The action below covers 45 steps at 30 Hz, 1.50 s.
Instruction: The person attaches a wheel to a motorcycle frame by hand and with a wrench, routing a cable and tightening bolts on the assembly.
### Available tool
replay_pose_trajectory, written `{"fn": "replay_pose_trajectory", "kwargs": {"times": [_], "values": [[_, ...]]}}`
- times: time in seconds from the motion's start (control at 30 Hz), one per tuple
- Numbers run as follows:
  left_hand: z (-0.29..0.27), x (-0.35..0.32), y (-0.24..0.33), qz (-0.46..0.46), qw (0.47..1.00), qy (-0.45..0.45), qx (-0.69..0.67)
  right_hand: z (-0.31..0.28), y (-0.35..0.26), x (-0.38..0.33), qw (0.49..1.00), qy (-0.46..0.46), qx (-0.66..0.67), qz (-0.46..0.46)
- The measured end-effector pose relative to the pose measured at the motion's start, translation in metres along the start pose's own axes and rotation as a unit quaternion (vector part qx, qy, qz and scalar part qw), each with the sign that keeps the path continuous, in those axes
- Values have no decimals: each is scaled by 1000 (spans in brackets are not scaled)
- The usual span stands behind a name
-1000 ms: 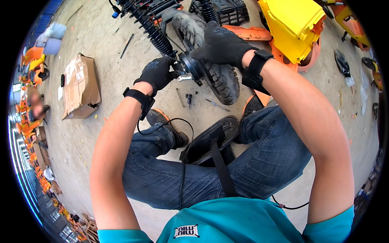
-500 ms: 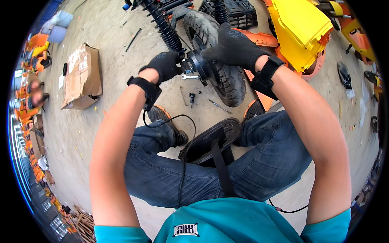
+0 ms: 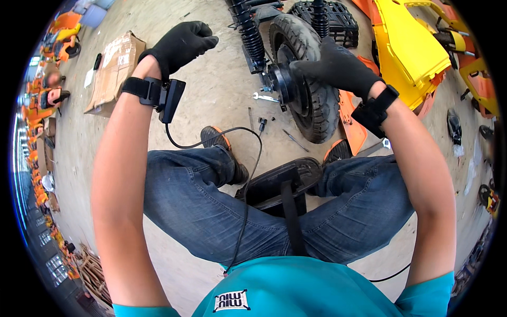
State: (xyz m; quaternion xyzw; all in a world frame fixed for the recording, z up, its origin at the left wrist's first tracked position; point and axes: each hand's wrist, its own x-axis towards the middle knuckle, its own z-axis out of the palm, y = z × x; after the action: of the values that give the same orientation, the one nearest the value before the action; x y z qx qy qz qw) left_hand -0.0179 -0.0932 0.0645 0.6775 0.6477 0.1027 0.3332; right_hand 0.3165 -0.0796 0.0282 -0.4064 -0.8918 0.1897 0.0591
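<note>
Floor (image 3: 211, 108) hard, grey, scuffed; wheel (image 3: 320, 117) between the person's feet and black springs (image 3: 249, 37), knobbly rubber. Creased cardboard box (image 3: 116, 71), contents hidden. Right hand (image 3: 339, 67) at wheel, grip unclear; left hand (image 3: 182, 45) aloft, fingers curled, hold unclear. Shiny metal wrench (image 3: 266, 98) nearby.

Open floor (image 3: 224, 79) between left grip (image 3: 182, 45) and left shock (image 3: 249, 39): free lane to the hub (image 3: 284, 83). Obstacles: left shock, above hub; wheel (image 3: 321, 119), right of hub, overlapped by right grip (image 3: 343, 66); wrench (image 3: 257, 96) and spring (image 3: 251, 118), low before hub; box (image 3: 117, 71), beside left grip; panel (image 3: 406, 55), beyond right grip.
</note>
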Motion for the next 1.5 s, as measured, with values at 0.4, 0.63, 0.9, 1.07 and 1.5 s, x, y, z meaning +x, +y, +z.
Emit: {"fn": "replay_pose_trajectory", "kwargs": {"times": [0.4,0.63,0.9,1.07,1.5], "values": [[11,-24,-59,-66,977,4,202,-11,43,8,982,-30,-116,-149],[15,-27,-55,-79,973,-14,218,-10,44,7,964,-2,-184,-194],[18,-24,-43,-79,972,-26,219,-11,43,5,963,15,-169,-208],[19,-23,-50,-74,978,-29,191,-28,19,3,999,-50,16,-9],[23,-15,-56,-32,981,-48,185,-14,45,4,966,14,-188,-179]]}}
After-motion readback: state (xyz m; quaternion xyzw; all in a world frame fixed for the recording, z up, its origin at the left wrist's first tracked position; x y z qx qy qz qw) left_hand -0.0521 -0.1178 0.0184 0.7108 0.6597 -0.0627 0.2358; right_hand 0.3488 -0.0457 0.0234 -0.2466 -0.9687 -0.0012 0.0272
